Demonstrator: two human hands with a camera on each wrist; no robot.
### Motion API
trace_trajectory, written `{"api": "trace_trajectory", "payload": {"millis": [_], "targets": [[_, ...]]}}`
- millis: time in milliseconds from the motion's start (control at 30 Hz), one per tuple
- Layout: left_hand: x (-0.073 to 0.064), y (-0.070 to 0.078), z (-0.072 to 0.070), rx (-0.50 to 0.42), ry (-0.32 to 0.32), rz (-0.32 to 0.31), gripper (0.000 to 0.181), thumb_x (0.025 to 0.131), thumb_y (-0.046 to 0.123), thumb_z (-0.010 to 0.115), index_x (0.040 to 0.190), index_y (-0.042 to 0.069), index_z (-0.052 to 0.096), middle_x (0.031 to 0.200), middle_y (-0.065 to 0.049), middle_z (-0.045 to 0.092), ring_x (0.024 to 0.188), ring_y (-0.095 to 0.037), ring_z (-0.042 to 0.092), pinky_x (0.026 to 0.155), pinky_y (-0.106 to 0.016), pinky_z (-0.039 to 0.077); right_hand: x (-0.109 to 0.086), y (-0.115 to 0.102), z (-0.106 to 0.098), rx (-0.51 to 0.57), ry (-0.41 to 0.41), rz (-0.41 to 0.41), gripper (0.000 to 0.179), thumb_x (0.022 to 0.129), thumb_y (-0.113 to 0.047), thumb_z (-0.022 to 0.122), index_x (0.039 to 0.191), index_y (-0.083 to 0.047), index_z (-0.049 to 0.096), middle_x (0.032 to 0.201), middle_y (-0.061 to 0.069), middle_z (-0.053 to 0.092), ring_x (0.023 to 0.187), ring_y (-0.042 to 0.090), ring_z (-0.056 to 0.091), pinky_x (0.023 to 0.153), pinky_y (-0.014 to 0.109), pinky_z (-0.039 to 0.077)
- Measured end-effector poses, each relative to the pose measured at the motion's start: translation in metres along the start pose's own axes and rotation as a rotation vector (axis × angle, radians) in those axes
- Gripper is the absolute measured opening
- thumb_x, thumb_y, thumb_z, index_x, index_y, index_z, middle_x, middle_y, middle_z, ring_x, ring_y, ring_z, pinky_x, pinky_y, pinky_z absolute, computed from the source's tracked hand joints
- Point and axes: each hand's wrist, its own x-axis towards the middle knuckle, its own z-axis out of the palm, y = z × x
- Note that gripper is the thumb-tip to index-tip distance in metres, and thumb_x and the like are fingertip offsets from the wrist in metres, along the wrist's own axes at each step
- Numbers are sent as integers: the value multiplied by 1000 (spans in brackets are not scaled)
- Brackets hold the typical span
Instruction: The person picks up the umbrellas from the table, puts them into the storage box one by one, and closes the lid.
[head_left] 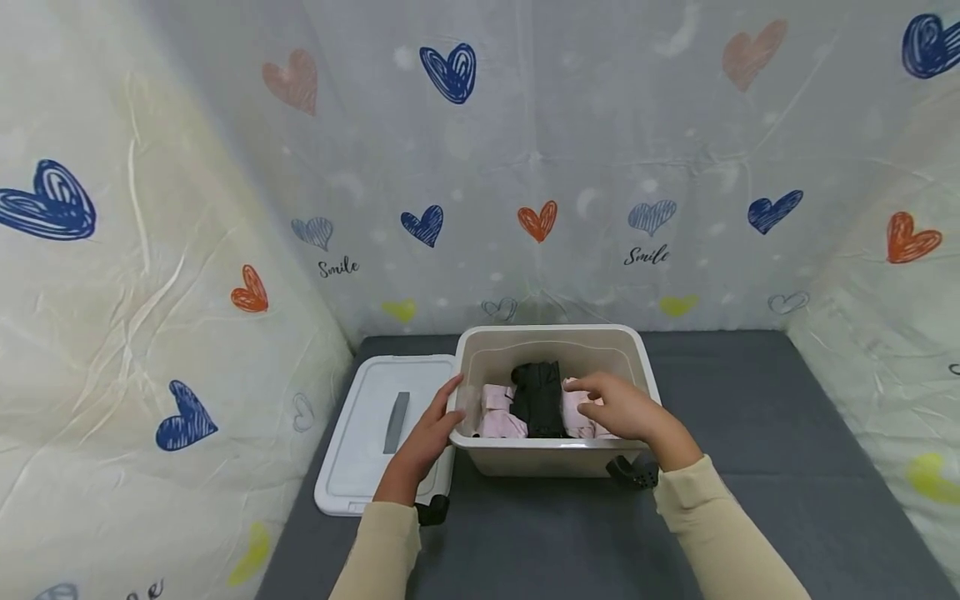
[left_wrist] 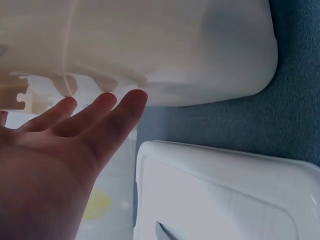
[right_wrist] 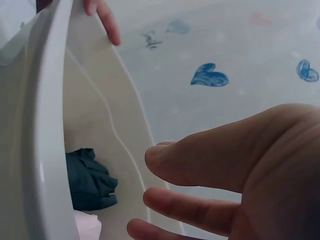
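A beige plastic storage box (head_left: 551,458) stands on the table with its top uncovered. Inside, a dark folded cloth bundle (head_left: 538,400) sits between pink cloth bundles, one on its left (head_left: 501,414) and others to its right (head_left: 576,408). My left hand (head_left: 426,437) is at the box's left side; in the left wrist view its straight fingertips (left_wrist: 134,97) touch the outer wall. Over the right part of the box hovers my right hand (head_left: 618,406), its thumb and fingers apart with nothing between them. It partly hides the pink bundles there.
Left of the box lies a white lid (head_left: 360,425) with a grey handle (head_left: 396,423), close to the box wall. Dark grey cloth covers the table (head_left: 720,400). A curtain with printed hearts (head_left: 480,167) hangs behind and along both sides.
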Motion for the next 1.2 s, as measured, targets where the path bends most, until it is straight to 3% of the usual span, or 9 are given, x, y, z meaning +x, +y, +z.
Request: {"api": "trace_trajectory", "payload": {"millis": [200,267,500,667,833,967,1200], "targets": [[-3,2,-6,15,13,63,55,102,27,43,151,41,22,158,-9,27,141,-35,35,103,-58,39,-14,-2,0,-72,42,-17,36,94,-12,53,128,-7,62,129,15,60,110,34,59,90,50,47],[-2,1,-10,9,36,76,54,103,30,42,152,39,22,158,-12,28,142,-36,34,103,-60,38,-18,-1,-1,-97,50,-35,35,93,-11,54,127,-6,63,128,15,61,116,36,57,94,52,45],[2,-8,-25,24,153,43,57,102,32,45,154,25,22,156,-19,30,141,-39,34,104,-58,38,-36,3,-1,-138,39,-39,32,94,-11,55,124,-4,65,126,15,63,121,36,56,98,52,44],[3,-13,-31,141,274,-25,54,101,30,46,152,24,28,150,-16,41,137,-35,41,105,-54,39,-47,9,1,-164,38,-16,32,94,-11,56,123,-5,65,125,13,63,120,35,56,97,51,44],[5,-20,-35,271,332,-96,54,99,29,44,151,19,31,148,-18,44,135,-36,44,103,-54,41,-57,13,6,-236,97,-7,29,92,-12,60,119,-6,67,119,11,64,111,32,59,90,48,48],[7,-30,-39,386,362,-138,56,97,28,43,151,16,31,146,-22,45,134,-39,45,102,-54,42,-66,18,12,-273,181,-15,27,90,-12,64,115,-6,69,113,9,65,102,26,62,83,44,51],[12,-48,-45,518,399,-145,59,95,24,44,151,11,30,145,-24,44,134,-41,42,104,-56,38,-77,30,25,-324,371,-90,17,83,-13,73,100,-13,74,98,0,67,90,18,63,77,40,51]]}}
